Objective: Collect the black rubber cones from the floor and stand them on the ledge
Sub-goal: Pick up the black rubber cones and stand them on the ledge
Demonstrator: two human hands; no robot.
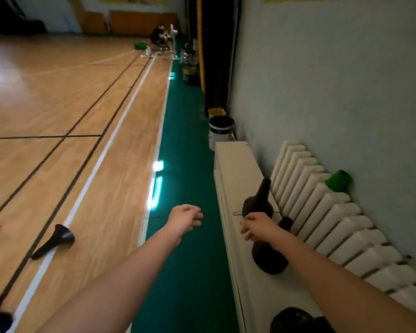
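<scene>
The right hand (256, 227) hangs over the ledge (233, 162), fingers loosely curled and holding nothing, just in front of two black rubber cones. The far cone (259, 200) stands upright on its wide base; the near cone (270, 257) is partly hidden behind the forearm. A third cone (296, 320) shows at the bottom edge. They sit base-down, probably so that they cannot roll off. The left hand (185, 218) is slack and empty above the green floor strip (187, 140). On the wooden floor (58, 92) a fallen cone (55, 240) lies on its side, with more dark shapes at the left edge, so I judge the collecting partly done.
</scene>
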